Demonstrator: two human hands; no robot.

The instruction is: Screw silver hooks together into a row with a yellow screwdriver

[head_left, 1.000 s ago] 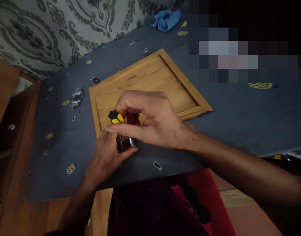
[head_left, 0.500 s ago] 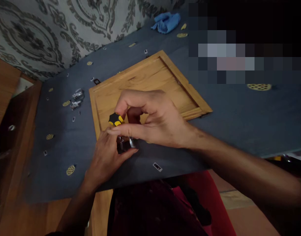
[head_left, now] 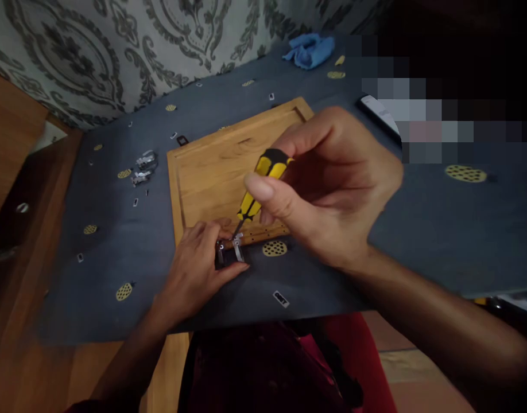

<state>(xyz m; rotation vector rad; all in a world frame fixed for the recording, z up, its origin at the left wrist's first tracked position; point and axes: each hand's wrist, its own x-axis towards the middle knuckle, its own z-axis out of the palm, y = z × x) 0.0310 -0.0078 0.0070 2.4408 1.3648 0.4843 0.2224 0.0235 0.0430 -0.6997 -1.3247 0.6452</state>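
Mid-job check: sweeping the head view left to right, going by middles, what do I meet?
Loose metal fittings → left hand → yellow-and-black screwdriver → crumpled blue cloth → phone, partly hidden by the pixelated patch.

White label (head_left: 281,299) printed on grey-blue tablecloth (head_left: 418,229): "OBEY", blurred.

"How does the bare left hand (head_left: 198,258) sit?"

"Low, its thumb (head_left: 233,271) stretched rightward on the near side, its fingers bent on the far side in a grip. The shadowed left forearm (head_left: 138,344) slants in from the near left."

"And the bare right hand (head_left: 345,189)?"

"To its right, index finger arched, thumb (head_left: 272,194) pointing left in a pinch. The right forearm (head_left: 440,310) reaches in from the near right."
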